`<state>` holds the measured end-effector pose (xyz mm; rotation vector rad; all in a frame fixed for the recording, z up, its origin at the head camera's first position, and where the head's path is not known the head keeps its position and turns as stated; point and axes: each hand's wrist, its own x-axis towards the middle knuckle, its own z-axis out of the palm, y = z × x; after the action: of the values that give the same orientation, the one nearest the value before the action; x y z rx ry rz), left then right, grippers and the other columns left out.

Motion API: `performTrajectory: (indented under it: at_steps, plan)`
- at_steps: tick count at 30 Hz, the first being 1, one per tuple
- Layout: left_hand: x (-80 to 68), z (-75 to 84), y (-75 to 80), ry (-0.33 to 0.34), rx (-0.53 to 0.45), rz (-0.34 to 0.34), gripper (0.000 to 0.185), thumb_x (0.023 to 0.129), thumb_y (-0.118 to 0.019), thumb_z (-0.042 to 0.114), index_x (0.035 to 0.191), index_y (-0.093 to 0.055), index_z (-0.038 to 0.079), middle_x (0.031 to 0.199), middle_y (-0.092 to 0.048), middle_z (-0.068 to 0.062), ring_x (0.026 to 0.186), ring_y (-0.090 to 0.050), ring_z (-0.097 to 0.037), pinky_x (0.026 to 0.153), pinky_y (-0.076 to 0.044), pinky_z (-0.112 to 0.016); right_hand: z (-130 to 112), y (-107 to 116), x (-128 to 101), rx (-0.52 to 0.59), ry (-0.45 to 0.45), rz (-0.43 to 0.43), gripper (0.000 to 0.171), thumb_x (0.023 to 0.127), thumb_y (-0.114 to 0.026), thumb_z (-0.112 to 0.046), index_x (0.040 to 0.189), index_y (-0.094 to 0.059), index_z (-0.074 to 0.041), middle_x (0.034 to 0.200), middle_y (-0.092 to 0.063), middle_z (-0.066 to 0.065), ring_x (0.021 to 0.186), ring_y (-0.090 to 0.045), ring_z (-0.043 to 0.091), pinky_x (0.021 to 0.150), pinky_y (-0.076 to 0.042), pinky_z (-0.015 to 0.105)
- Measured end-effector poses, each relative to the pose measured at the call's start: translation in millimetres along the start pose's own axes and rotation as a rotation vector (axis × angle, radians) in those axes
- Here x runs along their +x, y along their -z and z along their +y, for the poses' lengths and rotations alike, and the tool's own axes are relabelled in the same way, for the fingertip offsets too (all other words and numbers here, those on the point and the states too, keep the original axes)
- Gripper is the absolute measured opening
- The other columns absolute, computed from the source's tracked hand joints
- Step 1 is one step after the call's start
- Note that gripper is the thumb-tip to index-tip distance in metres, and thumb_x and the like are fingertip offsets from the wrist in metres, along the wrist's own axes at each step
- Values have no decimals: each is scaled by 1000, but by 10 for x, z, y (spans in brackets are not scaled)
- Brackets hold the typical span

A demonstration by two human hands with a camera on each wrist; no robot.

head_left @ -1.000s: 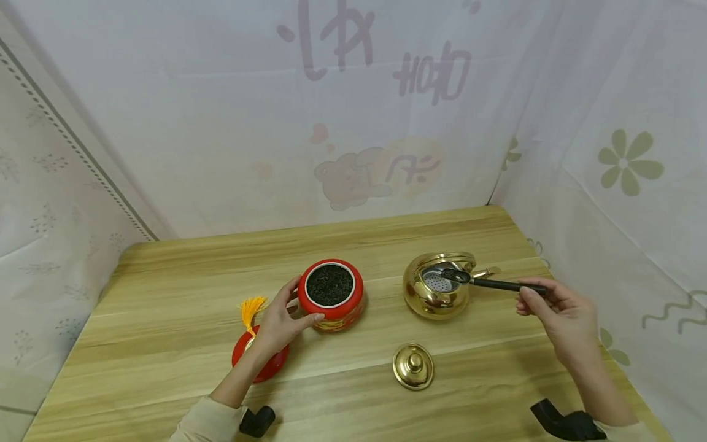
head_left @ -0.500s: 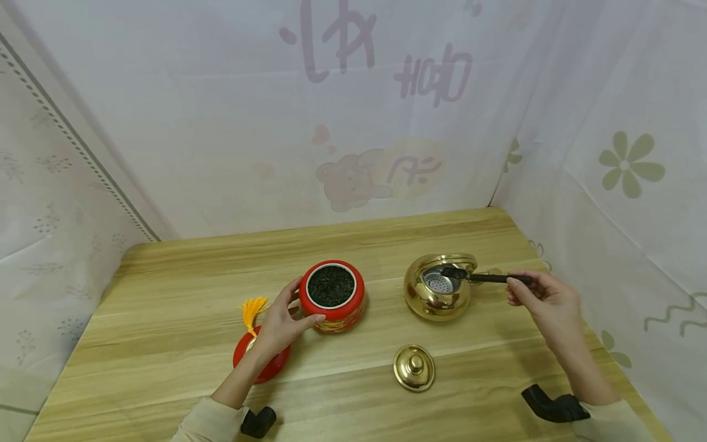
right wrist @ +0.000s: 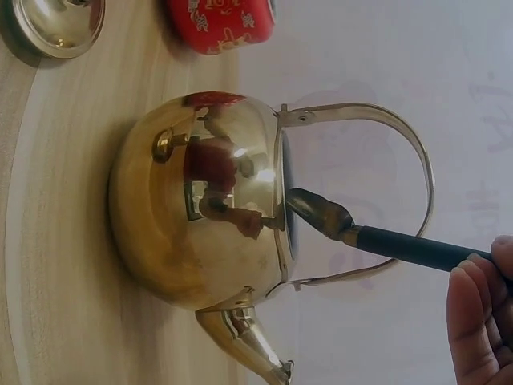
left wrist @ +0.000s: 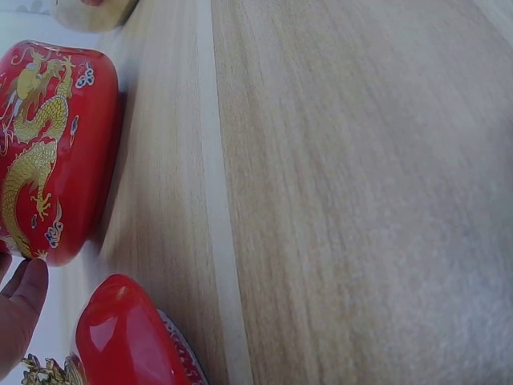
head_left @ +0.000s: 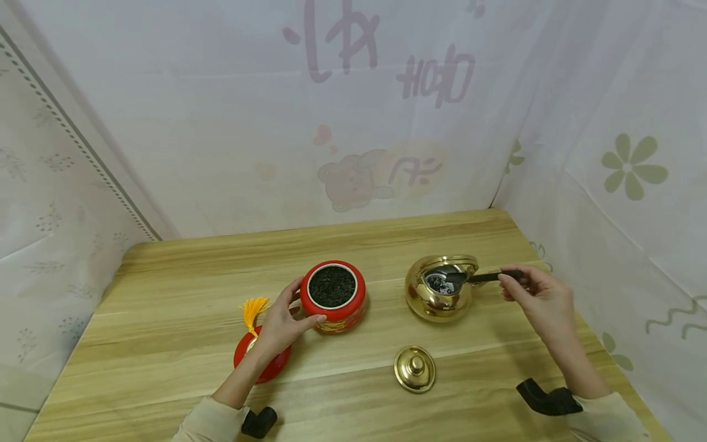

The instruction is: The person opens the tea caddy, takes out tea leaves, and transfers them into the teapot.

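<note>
A red jar (head_left: 334, 295) full of dark tea leaves stands mid-table; my left hand (head_left: 284, 324) curls round its left side, thumb and fingers on its wall. The jar's dragon-painted side (left wrist: 48, 152) fills the left wrist view, a fingertip (left wrist: 20, 309) beside it. My right hand (head_left: 538, 298) pinches the black handle of a small scoop (head_left: 479, 277), whose bowl is tipped into the mouth of the golden teapot (head_left: 439, 288). Dark leaves lie on the pot's strainer. In the right wrist view the scoop (right wrist: 353, 233) sits at the rim of the teapot (right wrist: 200, 233).
The teapot's golden lid (head_left: 414, 368) lies in front of the pot, near the table's front edge. The jar's red lid (head_left: 264, 362) with a yellow tassel (head_left: 251, 309) lies under my left wrist. White printed cloth walls close in the wooden table (head_left: 182, 307) on three sides.
My right hand has moved left and rolled the scoop over the teapot's mouth; leaves that were in the scoop now lie on the strainer. The left hand has stayed on the jar.
</note>
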<state>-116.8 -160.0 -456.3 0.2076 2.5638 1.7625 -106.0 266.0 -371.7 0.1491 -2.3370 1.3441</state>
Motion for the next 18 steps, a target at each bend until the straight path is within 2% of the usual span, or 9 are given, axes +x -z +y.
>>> performTrajectory:
  at_steps: [5, 8, 12, 15, 18]
  plan:
    - [0, 3, -5, 1, -4, -1, 93, 73, -82, 22, 146, -27, 3, 146, -37, -15, 127, -43, -34, 100, -43, -48, 10, 12, -15, 5, -10, 9, 18, 83, -66, 6, 100, -66, 8, 74, -68, -3, 60, -63, 5, 55, -53, 17]
    - [-2, 4, -8, 2, -2, -3, 94, 73, -82, 22, 146, -26, 3, 146, -37, -15, 127, -43, -34, 100, -43, -48, -10, 23, -41, 79, -13, 12, 17, 83, -65, 6, 100, -65, 10, 75, -67, -6, 61, -63, 6, 55, -53, 17]
    - [-5, 12, -7, 9, 1, -6, 93, 74, -81, 22, 146, -26, 3, 146, -37, -15, 127, -43, -35, 100, -42, -48, -75, -19, -91, 314, 3, -9, 15, 84, -61, 10, 99, -62, 15, 77, -67, -1, 62, -64, 10, 57, -53, 17]
    - [-5, 20, -4, 15, 7, -7, 93, 74, -81, 22, 146, -26, 3, 146, -37, -15, 127, -44, -35, 100, -43, -48, -164, -145, -133, 490, 5, -16, 14, 85, -59, 12, 98, -59, 18, 76, -67, 4, 62, -65, 11, 57, -54, 18]
    - [-6, 23, -7, 20, 10, -4, 92, 74, -81, 22, 146, -27, 3, 145, -37, -15, 127, -44, -35, 100, -43, -48, -279, -348, -161, 581, 5, -27, 15, 85, -59, 13, 97, -58, 21, 75, -67, 6, 61, -64, 12, 57, -54, 20]
